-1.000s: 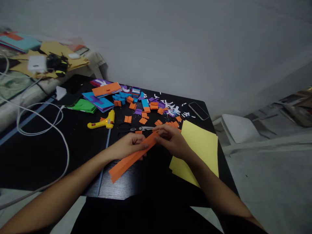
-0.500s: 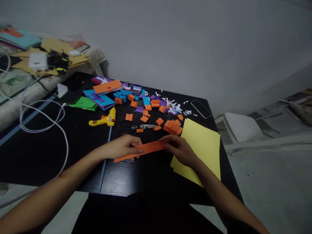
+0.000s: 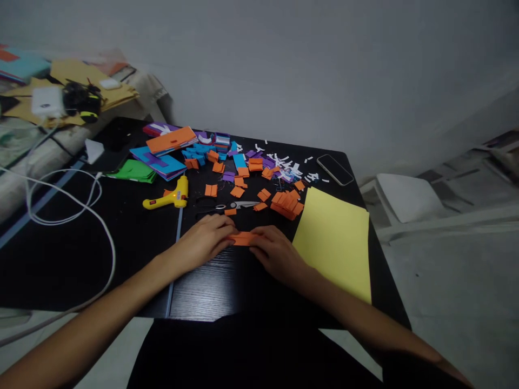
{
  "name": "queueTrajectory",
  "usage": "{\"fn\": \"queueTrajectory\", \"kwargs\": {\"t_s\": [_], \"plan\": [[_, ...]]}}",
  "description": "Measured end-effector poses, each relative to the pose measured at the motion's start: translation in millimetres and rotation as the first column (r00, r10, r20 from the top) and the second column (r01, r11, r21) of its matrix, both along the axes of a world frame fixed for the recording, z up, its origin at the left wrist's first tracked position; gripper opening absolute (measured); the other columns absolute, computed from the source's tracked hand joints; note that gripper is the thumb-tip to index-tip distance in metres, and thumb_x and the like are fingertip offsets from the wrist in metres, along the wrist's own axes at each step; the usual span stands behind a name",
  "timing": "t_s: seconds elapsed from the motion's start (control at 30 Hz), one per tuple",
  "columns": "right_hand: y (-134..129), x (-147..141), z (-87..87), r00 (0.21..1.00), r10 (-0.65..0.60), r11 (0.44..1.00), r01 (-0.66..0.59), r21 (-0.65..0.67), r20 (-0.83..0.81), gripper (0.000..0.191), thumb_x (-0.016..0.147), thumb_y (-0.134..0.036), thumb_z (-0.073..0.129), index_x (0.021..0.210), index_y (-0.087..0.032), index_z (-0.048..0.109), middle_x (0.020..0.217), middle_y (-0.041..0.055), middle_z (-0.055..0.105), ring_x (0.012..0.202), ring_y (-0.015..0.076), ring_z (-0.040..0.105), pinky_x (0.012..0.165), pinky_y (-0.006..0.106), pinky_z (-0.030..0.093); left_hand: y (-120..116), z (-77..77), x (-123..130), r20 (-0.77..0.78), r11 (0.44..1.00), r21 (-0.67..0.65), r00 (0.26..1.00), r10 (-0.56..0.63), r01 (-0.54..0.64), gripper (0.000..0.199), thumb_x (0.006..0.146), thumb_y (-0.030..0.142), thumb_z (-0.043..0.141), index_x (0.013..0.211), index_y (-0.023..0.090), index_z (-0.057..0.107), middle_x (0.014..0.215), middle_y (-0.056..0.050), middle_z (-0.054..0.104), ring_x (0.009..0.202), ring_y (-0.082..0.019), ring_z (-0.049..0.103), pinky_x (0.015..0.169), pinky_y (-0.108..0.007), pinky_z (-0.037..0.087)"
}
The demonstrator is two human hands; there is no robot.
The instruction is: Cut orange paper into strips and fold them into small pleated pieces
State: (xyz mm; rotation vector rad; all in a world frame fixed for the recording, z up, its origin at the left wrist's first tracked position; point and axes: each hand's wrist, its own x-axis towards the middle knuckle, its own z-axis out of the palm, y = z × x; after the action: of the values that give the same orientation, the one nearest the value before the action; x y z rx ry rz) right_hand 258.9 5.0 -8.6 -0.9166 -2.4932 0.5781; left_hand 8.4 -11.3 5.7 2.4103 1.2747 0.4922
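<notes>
An orange paper strip (image 3: 243, 239) lies between my two hands near the middle of the black table. My left hand (image 3: 208, 237) pinches its left part, and my right hand (image 3: 275, 251) has its fingers closed on the right part. Both ends of the strip are hidden under the fingers. Just beyond the hands are scissors (image 3: 245, 205) with dark handles and a small orange piece (image 3: 230, 212). Several folded orange paper pieces (image 3: 287, 204) are heaped beyond my right hand.
A yellow glue gun (image 3: 170, 197) lies to the left. Yellow sheets (image 3: 336, 243) lie at the right, with a phone (image 3: 334, 169) behind. Folded coloured papers (image 3: 160, 162), blue and purple pieces and white scraps (image 3: 284, 165) cover the back. A white cable (image 3: 101, 216) loops at left.
My hands have come closer together and the strip has turned level, with less of it showing. The left hand now covers its left end. The view has shifted slightly.
</notes>
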Motion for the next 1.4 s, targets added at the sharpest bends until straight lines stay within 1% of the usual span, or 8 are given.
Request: {"fn": "queueTrajectory", "kwargs": {"t_s": [0.1, 0.3, 0.43, 0.53, 0.63, 1.0, 1.23, 1.4], "plan": [[3, -8, -4.0, 0.998, 0.061, 0.998, -0.061, -0.012, 0.005, 0.013, 0.097, -0.013, 0.062, 0.097, -0.018, 0.074, 0.112, 0.0129, 0.072, 0.105, 0.0253, 0.064, 0.096, 0.043, 0.056, -8, -5.4, 2, -0.042, 0.997, 0.079, 0.999, 0.004, 0.000, 0.020, 0.102, 0.023, 0.054, 0.110, 0.018, 0.072, 0.109, -0.010, 0.070, 0.102, -0.025, 0.065, 0.089, -0.040, 0.049], [7, -11, -6.5, 0.990, 0.116, 0.992, -0.119, 0.040, 0.079, 0.019, 0.100, -0.011, 0.055, 0.089, -0.016, 0.070, 0.090, 0.0097, 0.072, 0.091, 0.0235, 0.063, 0.090, 0.038, 0.055, -19, -11.8, 3, -0.169, 0.980, 0.187, 0.985, -0.030, 0.062, 0.025, 0.105, 0.021, 0.047, 0.106, 0.015, 0.072, 0.103, -0.010, 0.073, 0.092, -0.024, 0.065, 0.081, -0.038, 0.048], [9, -14, -2.2, 0.981, 0.124, 0.991, -0.130, 0.032, 0.147, 0.013, 0.097, -0.009, 0.060, 0.089, -0.015, 0.068, 0.089, 0.0094, 0.072, 0.089, 0.0231, 0.062, 0.087, 0.035, 0.053, -21, -11.3, 4, -0.181, 0.974, 0.214, 0.983, -0.039, 0.078, 0.022, 0.103, 0.018, 0.051, 0.102, 0.015, 0.072, 0.101, -0.010, 0.073, 0.089, -0.023, 0.065, 0.080, -0.037, 0.048], [11, -18, 3.8, 0.961, 0.145, 0.987, -0.158, 0.037, 0.236, 0.014, 0.096, -0.009, 0.060, 0.085, -0.015, 0.067, 0.086, 0.0091, 0.069, 0.085, 0.0225, 0.060, 0.082, 0.034, 0.052, -21, -11.0, 5, -0.158, 0.974, 0.217, 0.987, -0.032, 0.066, 0.021, 0.102, 0.016, 0.052, 0.097, 0.015, 0.072, 0.096, -0.010, 0.072, 0.087, -0.023, 0.065, 0.079, -0.037, 0.048], [12, -20, 8.1, 0.945, 0.156, 0.984, -0.173, 0.038, 0.286, 0.015, 0.096, -0.010, 0.060, 0.084, -0.015, 0.067, 0.085, 0.0089, 0.068, 0.084, 0.0222, 0.059, 0.080, 0.034, 0.050, -22, -12.0, 7, -0.130, 0.974, 0.220, 0.991, -0.027, 0.056, 0.020, 0.102, 0.016, 0.053, 0.099, 0.015, 0.072, 0.098, -0.010, 0.072, 0.090, -0.023, 0.065, 0.080, -0.036, 0.049], [11, -19, 6.4, 0.936, 0.153, 0.986, -0.168, 0.022, 0.316, 0.015, 0.097, -0.011, 0.060, 0.084, -0.014, 0.066, 0.085, 0.0078, 0.068, 0.085, 0.0205, 0.058, 0.079, 0.032, 0.047, -27, -14.4, 9, -0.253, 0.944, 0.306, 0.967, -0.041, 0.120, 0.019, 0.102, 0.012, 0.052, 0.100, 0.012, 0.071, 0.096, -0.009, 0.071, 0.086, -0.022, 0.064, 0.076, -0.036, 0.049], [10, -18, 7.7, 0.937, 0.153, 0.986, -0.166, 0.013, 0.313, 0.015, 0.098, -0.011, 0.059, 0.086, -0.014, 0.066, 0.087, 0.0076, 0.069, 0.087, 0.0206, 0.060, 0.081, 0.032, 0.048, -28, -11.3, 11, -0.264, 0.947, 0.293, 0.963, -0.049, 0.129, 0.016, 0.100, 0.011, 0.055, 0.099, 0.011, 0.071, 0.092, -0.009, 0.071, 0.086, -0.023, 0.063, 0.076, -0.037, 0.048], [10, -19, 9.1, 0.923, 0.147, 0.986, -0.167, 0.028, 0.356, 0.011, 0.097, -0.010, 0.060, 0.089, -0.012, 0.067, 0.093, 0.0092, 0.069, 0.089, 0.0214, 0.060, 0.083, 0.033, 0.049, -28, -9.2, 13, -0.291, 0.949, 0.290, 0.956, -0.033, 0.121, 0.017, 0.100, 0.009, 0.054, 0.096, 0.011, 0.071, 0.091, -0.008, 0.071, 0.086, -0.023, 0.063, 0.076, -0.036, 0.048]]}}
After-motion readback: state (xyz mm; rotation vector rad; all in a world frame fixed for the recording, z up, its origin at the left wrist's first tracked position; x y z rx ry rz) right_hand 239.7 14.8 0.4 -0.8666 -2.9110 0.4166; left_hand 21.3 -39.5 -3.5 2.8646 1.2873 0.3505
